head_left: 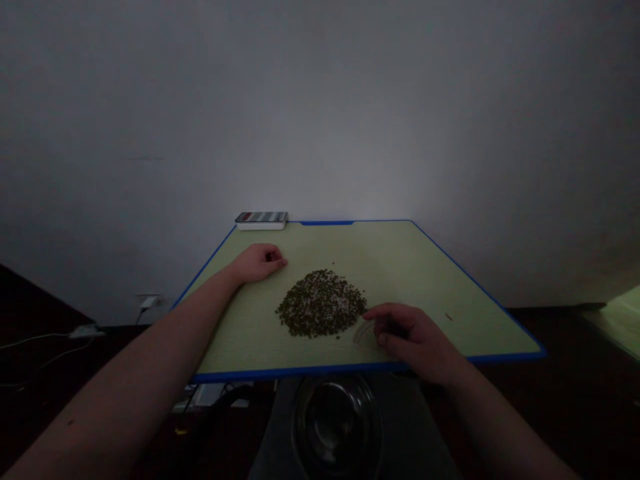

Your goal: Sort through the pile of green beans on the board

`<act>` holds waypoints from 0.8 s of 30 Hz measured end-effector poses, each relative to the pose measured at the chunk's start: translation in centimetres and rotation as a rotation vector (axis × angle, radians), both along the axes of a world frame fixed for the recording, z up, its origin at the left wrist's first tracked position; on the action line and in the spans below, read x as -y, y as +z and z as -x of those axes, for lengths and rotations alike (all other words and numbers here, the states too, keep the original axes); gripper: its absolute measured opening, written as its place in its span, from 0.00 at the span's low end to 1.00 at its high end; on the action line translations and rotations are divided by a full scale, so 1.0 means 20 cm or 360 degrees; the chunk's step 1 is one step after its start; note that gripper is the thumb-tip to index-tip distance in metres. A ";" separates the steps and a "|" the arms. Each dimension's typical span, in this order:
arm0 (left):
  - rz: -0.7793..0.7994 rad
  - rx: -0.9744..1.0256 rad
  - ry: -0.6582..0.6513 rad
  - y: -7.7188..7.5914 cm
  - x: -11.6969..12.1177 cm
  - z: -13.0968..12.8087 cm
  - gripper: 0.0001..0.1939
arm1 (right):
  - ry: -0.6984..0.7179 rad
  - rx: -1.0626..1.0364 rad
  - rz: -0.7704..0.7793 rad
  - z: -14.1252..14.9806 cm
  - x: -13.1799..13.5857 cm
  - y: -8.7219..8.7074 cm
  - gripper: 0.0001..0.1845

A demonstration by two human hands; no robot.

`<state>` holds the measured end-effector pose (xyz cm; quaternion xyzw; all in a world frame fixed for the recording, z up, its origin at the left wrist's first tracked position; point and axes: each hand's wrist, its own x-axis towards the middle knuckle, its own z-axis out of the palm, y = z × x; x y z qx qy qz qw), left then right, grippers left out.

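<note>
Speckled pile (320, 303) on a pale green table (390, 260)
The pile mixes dark green, brown and whitish dots. Blue trim (300, 371) runs along the table's edges. At the far left corner, a flat thing (262, 217) with grey stripes and a red patch tops a white box (261, 226).

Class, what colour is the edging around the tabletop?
The edging is blue; the head view shows it.

Beside the right fingers (382, 309), the grainy pile (323, 303) is looking rough — and matt. Below them, a metal-looking bowl (300, 427) is gleaming.
</note>
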<state>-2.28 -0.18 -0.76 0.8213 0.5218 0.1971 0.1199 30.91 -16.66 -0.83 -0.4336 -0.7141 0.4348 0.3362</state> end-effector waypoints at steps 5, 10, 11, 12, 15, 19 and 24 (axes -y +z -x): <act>-0.0007 -0.0010 -0.0005 0.00 0.01 0.00 0.17 | -0.0139 0.0205 -0.0188 0.04 0.01 0.01 0.17; 0.0019 -0.0014 -0.0003 0.01 0.01 0.00 0.17 | -0.0072 0.0451 -0.0342 0.08 0.02 0.03 0.19; 0.0016 -0.0019 0.0000 0.01 0.01 0.00 0.17 | -0.0079 0.0482 -0.0367 0.08 0.02 0.03 0.19; 0.0011 -0.0023 0.0001 0.01 0.02 0.00 0.17 | -0.0095 0.0506 -0.0387 0.09 0.02 0.03 0.20; -0.0004 -0.0023 -0.0006 0.01 0.02 0.00 0.17 | -0.0161 0.0549 -0.0418 0.10 0.02 0.03 0.20; -0.0025 -0.0035 -0.0013 0.01 0.02 0.00 0.18 | -0.0193 0.0565 -0.0446 0.09 0.01 0.02 0.22; -0.0105 -0.0035 0.0048 0.02 0.05 -0.01 0.17 | -0.0145 0.0548 -0.0489 0.09 0.01 0.00 0.22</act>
